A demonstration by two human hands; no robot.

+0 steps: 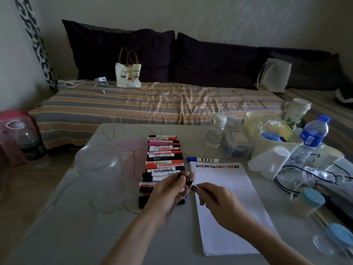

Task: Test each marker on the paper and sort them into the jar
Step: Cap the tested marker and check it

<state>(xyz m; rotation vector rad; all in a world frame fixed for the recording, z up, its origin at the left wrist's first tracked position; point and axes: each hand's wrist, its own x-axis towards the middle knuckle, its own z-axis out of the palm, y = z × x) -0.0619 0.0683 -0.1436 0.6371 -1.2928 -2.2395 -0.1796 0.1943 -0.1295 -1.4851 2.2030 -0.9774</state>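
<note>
Right now your left hand (168, 188) and right hand (215, 199) meet just left of the paper (229, 203), both pinching one marker (192, 185): the left grip curls round its dark cap end, the right grip round the white barrel, though motion blur hides the exact finger placement. Judging by its look, that marker is light, stiff plastic with a smooth, slightly slippery barrel, so hold it mid-barrel and pull the cap straight off rather than twisting hard. The row of markers (164, 163) lies just left of the paper, side by side on the counter (76, 236), and round barrels like these will likely roll if nudged. One label there reads "WHITEBOARD MARKER"; other print is too small to make out. A blue-capped marker (202, 159) rests just beyond the paper's top edge, above a line of coloured test marks (216, 166). The jar (99, 169), clear and seemingly thin-walled plastic, stands further left of the paper, beyond the marker row; it looks light enough to tip.
</note>
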